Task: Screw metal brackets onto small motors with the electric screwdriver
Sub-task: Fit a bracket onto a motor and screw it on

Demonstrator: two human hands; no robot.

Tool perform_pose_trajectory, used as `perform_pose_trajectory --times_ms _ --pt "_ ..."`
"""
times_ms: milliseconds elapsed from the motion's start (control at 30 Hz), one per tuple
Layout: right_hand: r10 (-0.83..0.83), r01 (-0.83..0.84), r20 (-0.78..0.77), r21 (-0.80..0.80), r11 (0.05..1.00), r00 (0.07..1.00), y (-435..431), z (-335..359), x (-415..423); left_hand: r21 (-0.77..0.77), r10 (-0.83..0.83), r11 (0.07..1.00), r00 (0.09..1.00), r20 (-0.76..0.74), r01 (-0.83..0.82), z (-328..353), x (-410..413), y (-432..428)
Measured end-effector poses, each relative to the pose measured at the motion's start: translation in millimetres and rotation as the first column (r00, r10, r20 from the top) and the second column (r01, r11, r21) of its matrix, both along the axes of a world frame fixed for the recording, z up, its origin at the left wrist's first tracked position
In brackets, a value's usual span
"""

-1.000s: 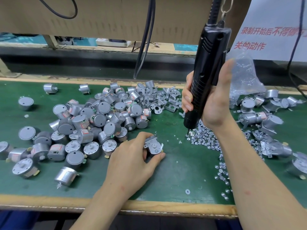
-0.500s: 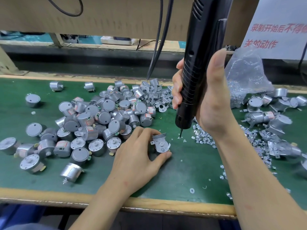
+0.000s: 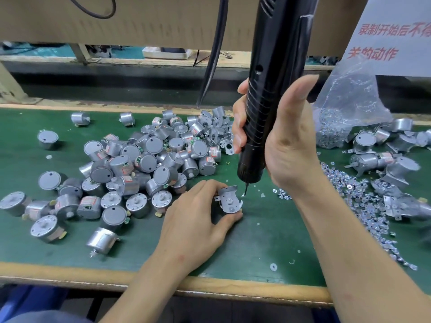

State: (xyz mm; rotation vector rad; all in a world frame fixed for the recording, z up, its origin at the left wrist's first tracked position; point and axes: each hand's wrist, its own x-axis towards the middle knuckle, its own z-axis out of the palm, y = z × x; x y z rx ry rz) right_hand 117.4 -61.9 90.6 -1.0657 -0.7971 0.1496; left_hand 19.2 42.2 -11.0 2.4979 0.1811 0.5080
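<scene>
With the motor (image 3: 229,202) pinched by the left hand (image 3: 193,224), the screwdriver (image 3: 268,101) gripped by the right hand (image 3: 289,145) is best held upright.

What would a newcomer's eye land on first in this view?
The tall black electric screwdriver dominates the centre, gripped by the right hand. Its bit points down close beside the bracketed motor, which the left hand pinches on the green mat. A heap of silver motors sprawls to the left, and scattered screws lie to the right.
</scene>
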Motion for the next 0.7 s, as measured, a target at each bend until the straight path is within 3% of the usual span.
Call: perform_pose_trajectory --times_ms 367,700 --pt "0.037 -0.036 -0.028 0.043 0.998 0.999 6.3 -3.7 -5.7 -0.031 0.006 1.0 1.0 0.02 -0.005 0.9 -0.5 -1.1" --pt "0.043 -0.038 -0.037 0.103 0.994 0.998 3.1 -2.6 -8.4 -0.072 -0.02 0.997 0.981 0.191 0.035 1.4 -3.1 -2.9"
